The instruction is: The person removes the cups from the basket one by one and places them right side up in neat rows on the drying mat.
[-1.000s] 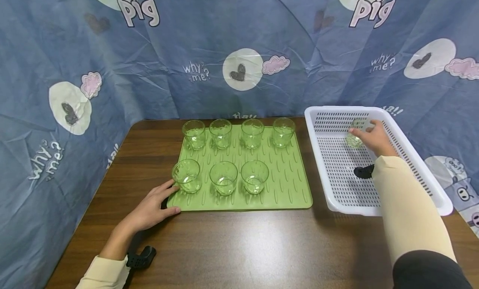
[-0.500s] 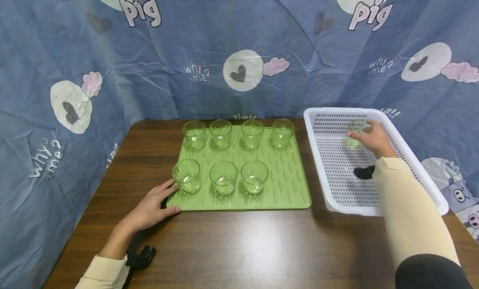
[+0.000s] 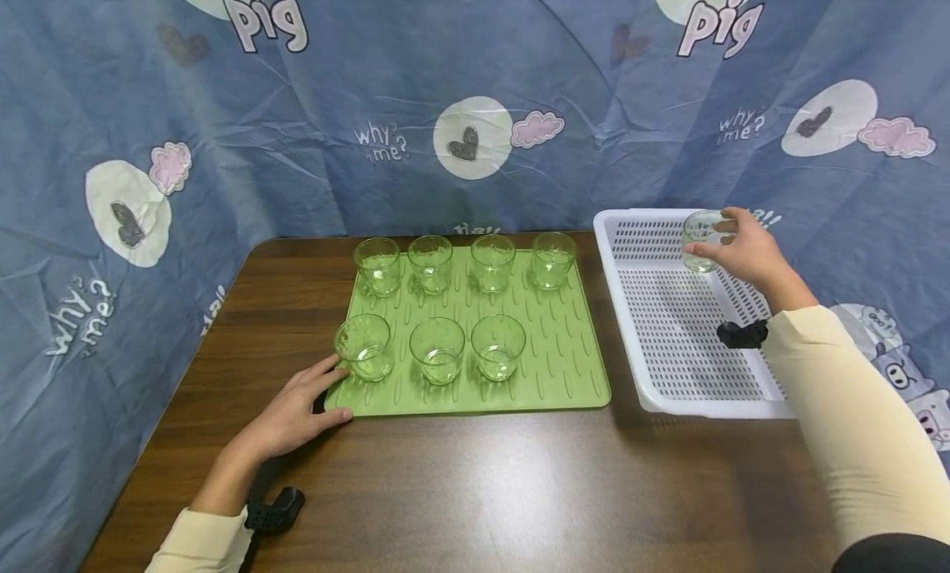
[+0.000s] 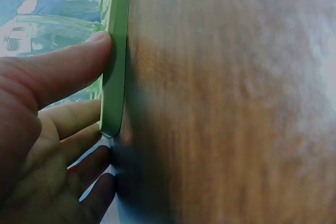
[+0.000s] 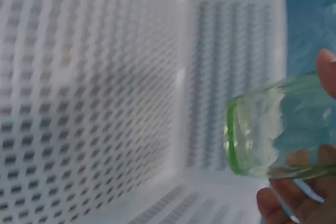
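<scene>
Above the far end of the white plastic basket (image 3: 671, 408), my right hand (image 3: 753, 247) grips a clear glass cup (image 3: 700, 247) between thumb and fingers. In the right wrist view the glass cup (image 5: 273, 129) has its thick greenish base towards the basket wall. My left hand (image 3: 293, 412) rests at the near left corner of the green drying mat (image 3: 564, 383), its thumb on the mat's edge (image 4: 115, 72) and its fingers spread along the side. Its fingertips are close to the front-left glass cup (image 3: 364, 350); whether they touch it, I cannot tell.
Several glass cups, such as this one (image 3: 492, 264), stand upright in a back row on the mat. Three more form the front row, ending at this cup (image 3: 499, 350). The brown table (image 3: 475, 490) meets a printed blue curtain (image 3: 312, 161) behind.
My right hand has lifted the glass cup up from the basket floor, to about rim height. The left hand has stayed at the mat corner. The head view has shifted slightly.
</scene>
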Available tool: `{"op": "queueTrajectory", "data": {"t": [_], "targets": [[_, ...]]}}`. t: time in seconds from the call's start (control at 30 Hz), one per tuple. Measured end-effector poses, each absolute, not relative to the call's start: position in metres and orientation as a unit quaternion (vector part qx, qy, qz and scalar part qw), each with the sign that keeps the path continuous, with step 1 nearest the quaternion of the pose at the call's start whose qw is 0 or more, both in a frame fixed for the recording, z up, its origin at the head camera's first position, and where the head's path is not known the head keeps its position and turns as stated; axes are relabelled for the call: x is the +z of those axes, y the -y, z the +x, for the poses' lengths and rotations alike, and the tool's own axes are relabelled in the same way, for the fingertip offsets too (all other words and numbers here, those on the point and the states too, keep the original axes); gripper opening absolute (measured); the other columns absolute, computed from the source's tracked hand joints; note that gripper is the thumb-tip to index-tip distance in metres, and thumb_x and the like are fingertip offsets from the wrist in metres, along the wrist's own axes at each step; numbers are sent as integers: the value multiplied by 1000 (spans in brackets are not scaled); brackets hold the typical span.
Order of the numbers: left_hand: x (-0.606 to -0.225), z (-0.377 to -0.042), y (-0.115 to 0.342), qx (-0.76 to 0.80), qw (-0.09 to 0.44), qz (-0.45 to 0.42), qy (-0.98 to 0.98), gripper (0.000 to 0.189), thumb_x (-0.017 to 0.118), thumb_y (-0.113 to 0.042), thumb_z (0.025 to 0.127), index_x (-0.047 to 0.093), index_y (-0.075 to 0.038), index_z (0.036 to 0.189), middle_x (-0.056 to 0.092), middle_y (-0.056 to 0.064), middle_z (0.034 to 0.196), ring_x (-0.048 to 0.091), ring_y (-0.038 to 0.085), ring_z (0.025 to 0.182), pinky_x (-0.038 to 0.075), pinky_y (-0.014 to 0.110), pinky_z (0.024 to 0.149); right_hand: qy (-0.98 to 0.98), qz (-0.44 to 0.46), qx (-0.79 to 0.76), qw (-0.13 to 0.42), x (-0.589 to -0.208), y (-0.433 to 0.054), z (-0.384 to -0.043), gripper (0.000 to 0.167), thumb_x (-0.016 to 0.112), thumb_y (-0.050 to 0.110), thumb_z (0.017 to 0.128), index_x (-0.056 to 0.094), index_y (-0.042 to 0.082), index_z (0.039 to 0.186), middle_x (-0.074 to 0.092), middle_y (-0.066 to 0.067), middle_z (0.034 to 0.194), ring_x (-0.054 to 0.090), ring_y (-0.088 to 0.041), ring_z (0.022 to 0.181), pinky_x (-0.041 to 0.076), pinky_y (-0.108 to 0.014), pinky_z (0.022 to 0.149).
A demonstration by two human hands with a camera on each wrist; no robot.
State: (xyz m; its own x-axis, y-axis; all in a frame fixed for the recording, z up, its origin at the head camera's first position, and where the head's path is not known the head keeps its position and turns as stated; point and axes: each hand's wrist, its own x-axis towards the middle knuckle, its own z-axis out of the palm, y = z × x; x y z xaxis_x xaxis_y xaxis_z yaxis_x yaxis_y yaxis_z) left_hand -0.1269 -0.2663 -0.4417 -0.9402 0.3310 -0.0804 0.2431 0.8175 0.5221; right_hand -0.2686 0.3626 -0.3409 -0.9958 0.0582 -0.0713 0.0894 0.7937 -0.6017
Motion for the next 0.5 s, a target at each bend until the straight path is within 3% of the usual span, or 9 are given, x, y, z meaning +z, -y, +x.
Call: {"op": "queueTrajectory", "data": {"t": [0.37,0.5], "targets": [[-437,-127,265,256,82,156,-951,67,70,-32,92,47,1,146,29,28,158,27,54,141,31,70,105,-948,-29,-314,-37,-307,-339,-232,102,74,44,88,11,8,160,40,-26,154,40,-49,137,33,-67,105],[-438,-126,264,255,86,154,-951,68,70,-32,92,46,1,146,29,28,159,27,53,141,31,70,106,-949,-39,-310,-43,-302,-332,-224,99,76,41,87,16,8,159,42,-25,152,44,-48,134,40,-61,101]]}}
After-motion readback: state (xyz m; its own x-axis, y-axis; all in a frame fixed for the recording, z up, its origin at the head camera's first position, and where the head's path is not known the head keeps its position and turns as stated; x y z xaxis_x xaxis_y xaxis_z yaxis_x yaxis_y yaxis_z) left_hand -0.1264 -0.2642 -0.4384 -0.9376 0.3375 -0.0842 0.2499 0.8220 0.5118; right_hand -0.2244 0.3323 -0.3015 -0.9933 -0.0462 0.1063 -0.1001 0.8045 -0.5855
